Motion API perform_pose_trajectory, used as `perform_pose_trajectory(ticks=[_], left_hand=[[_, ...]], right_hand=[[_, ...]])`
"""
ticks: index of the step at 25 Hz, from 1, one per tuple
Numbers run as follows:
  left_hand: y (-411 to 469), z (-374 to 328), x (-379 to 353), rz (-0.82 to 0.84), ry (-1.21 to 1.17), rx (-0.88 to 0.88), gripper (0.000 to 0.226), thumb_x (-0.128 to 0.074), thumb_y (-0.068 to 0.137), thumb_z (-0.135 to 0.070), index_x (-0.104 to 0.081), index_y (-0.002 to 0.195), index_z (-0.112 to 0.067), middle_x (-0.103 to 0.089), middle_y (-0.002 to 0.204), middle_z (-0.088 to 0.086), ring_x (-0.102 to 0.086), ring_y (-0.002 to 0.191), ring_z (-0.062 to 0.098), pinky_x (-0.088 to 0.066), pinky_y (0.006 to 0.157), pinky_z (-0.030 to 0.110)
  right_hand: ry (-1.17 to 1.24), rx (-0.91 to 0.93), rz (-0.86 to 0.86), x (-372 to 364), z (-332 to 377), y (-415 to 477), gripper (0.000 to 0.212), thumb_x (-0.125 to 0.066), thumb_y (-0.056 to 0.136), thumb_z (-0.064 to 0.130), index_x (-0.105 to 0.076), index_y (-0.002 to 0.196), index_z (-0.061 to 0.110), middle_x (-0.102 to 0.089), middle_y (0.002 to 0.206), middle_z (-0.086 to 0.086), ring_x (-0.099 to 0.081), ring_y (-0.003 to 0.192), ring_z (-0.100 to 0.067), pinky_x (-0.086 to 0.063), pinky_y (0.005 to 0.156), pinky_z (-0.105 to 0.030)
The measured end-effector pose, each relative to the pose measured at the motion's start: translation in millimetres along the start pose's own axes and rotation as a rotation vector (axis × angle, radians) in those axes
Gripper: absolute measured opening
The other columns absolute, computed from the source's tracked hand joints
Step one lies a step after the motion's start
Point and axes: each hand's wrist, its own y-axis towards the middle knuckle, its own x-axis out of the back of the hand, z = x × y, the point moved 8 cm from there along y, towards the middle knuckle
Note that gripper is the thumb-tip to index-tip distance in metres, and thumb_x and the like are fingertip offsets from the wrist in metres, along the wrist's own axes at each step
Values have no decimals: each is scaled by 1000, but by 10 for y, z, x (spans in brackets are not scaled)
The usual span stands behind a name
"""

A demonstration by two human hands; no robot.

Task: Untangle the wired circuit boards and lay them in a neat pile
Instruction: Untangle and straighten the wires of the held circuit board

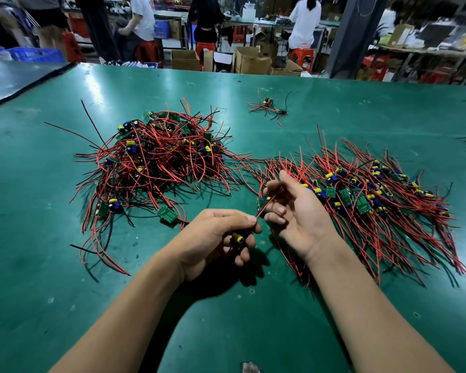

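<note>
On counter (65, 265): tangled heap (156, 162) large, neat pile (374, 195) comparable, roughly halfway; left hand (215, 232) grips board (237, 239), right hand (293, 208) pinches red wire (265, 205).

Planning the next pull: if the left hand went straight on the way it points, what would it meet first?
The right hand: its curled fingers lie just ahead, up and to the right, where the red wire pinched by the left hand leads. Depth is unclear, so it might pass just beneath them.
</note>
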Motion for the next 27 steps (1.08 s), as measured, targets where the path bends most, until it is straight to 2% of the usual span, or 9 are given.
perform_pose_trajectory(ticks=[5, 10, 13, 15, 18, 20, 22, 25, 27], left_hand=[[-29, 2, -2, 49, 36, 49, 14, -65, 85, -18, -69, 78, -6, -58, 62, 9, -52, 46, 19, -42, 42, 23], [28, -68, 130, -168, -118, -19, 28, -54, 97, -28, -66, 98, -3, -69, 77, 13, -64, 56, 22, -53, 48, 26], [81, -86, 180, -241, -332, -49, 46, -46, 99, -42, -59, 119, -3, -69, 102, 19, -70, 84, 29, -62, 72, 38], [90, -89, 183, -226, -383, -56, 55, -41, 99, -51, -54, 130, -9, -66, 109, 18, -67, 95, 27, -57, 89, 42], [74, -145, 130, -155, -408, -78, 59, -32, 98, -59, -47, 138, -18, -73, 101, 8, -71, 83, 16, -59, 75, 30], [81, -155, 121, -175, -383, -92, 56, -32, 99, -57, -46, 141, -23, -70, 116, 10, -71, 95, 16, -56, 90, 35], [38, -213, 234, -320, -154, -189, 41, -43, 101, -46, -56, 131, -22, -69, 117, 7, -70, 98, 16, -51, 99, 45], [-215, -495, 479, -732, 729, -433, 18, -62, 93, -21, -68, 110, -19, -68, 96, -1, -65, 86, 18, -53, 87, 39], [-285, -524, 571, -873, 1170, -324, 27, -60, 86, -20, -66, 112, -18, -60, 104, 2, -56, 100, 24, -48, 88, 39]], right_hand=[[130, -125, 102, -60, -81, 14, 39, -59, 87, 23, -55, 49, 14, -47, 58, 1, -28, 37, -6, -22, 30, -16], [-345, 160, -15, 23, 26, 6, 49, -69, 76, 60, -76, 88, 12, -69, 78, 2, -46, 47, -8, -40, 42, -20], [-550, 301, -19, -45, 4, -56, 32, -78, 81, 48, -76, 92, 18, -73, 84, 4, -63, 59, -11, -49, 50, -22], [-849, 468, -24, -140, 32, -123, 25, -81, 82, 41, -75, 100, 25, -72, 96, 5, -68, 81, -7, -52, 69, -19], [-1150, 678, -21, -285, 41, -227, 38, -83, 81, 29, -71, 116, 23, -62, 110, 8, -58, 103, 5, -39, 89, -5], [-1157, 737, -54, -300, 90, -254, 33, -80, 83, 20, -72, 116, 19, -64, 111, 4, -59, 104, 0, -41, 94, -10], [-1146, 781, -138, -243, 208, -270, 29, -78, 86, 18, -74, 114, 15, -67, 110, 0, -62, 104, -9, -45, 98, -20], [-1277, 848, -281, -121, 401, -274, 33, -74, 88, 19, -72, 120, 13, -67, 112, -4, -60, 107, -19, -40, 100, -23], [-1444, 859, -365, -72, 446, -278, 39, -72, 90, 26, -68, 128, 16, -64, 116, -4, -52, 110, -23, -36, 100, -30]])
